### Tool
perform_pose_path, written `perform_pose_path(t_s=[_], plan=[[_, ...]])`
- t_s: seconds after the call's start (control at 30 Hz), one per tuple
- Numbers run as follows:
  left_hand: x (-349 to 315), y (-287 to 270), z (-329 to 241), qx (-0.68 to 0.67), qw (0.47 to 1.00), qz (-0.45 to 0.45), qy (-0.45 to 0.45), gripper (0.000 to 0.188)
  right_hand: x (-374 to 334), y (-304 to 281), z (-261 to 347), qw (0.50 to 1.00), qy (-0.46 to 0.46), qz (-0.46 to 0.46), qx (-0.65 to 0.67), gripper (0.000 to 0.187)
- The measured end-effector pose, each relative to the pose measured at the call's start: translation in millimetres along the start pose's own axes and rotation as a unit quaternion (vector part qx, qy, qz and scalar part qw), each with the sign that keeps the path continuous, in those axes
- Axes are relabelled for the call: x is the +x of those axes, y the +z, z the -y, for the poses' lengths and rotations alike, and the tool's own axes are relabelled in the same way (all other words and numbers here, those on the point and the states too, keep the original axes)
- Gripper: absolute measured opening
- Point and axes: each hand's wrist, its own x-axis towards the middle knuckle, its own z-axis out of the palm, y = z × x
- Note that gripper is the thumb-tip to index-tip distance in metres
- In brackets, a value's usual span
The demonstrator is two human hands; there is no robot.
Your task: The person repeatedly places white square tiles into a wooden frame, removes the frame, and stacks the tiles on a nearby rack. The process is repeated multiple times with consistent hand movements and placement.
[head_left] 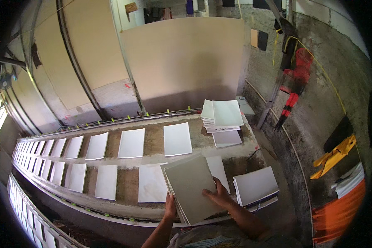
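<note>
I hold a thick stack of grey sheets (190, 186) tilted over the near edge of a long table (128, 206). My left hand (170, 206) is closed on the stack's lower left edge, where several layers fan apart. On the right edge, my right hand (220, 195) grips with its thumb on top and its other fingers mostly hidden beneath. Partly behind the stack, one white sheet (151, 184) lies to the left and another white sheet (217, 169) shows to the right. More white sheets (131, 143) lie in two spaced rows running away to the left.
A loose stack of white sheets (227, 112) lies at the table's far right corner. Another white stack (256, 186) sits at its near right corner. More sheets lie on a second table (29, 211), lower left. Red-and-black gear (299, 70) and orange cloth (339, 211) hang at the right wall.
</note>
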Motion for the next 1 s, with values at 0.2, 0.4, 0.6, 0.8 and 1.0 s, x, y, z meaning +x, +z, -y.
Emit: perform_pose_path(t_s=[0.2, 0.4, 0.6, 0.8, 1.0], plan=[[-10.7, 51.8, -36.7, -0.122, 0.980, 0.120, -0.105, 0.069, -6.9, -22.2, -10.6, 0.998, -0.022, -0.053, -0.014, 0.081], [-18.6, 79.6, -8.4, -0.106, 0.991, 0.053, -0.058, 0.055, -9.1, -35.8, -30.2, 0.945, -0.139, -0.153, -0.252, 0.076], [-12.1, 131.8, 37.1, -0.113, 0.993, -0.011, -0.016, 0.050, -5.1, -87.8, -32.6, 0.909, -0.132, -0.180, -0.352, 0.068], [-28.2, 212.1, 81.2, -0.071, 0.993, -0.088, -0.019, 0.050, -6.1, -163.9, -80.6, 0.910, -0.175, -0.181, -0.328, 0.078], [-26.7, 252.4, 105.1, -0.053, 0.996, -0.073, -0.004, 0.064, -2.7, -220.0, -83.0, 0.959, -0.084, -0.099, -0.252, 0.096]])
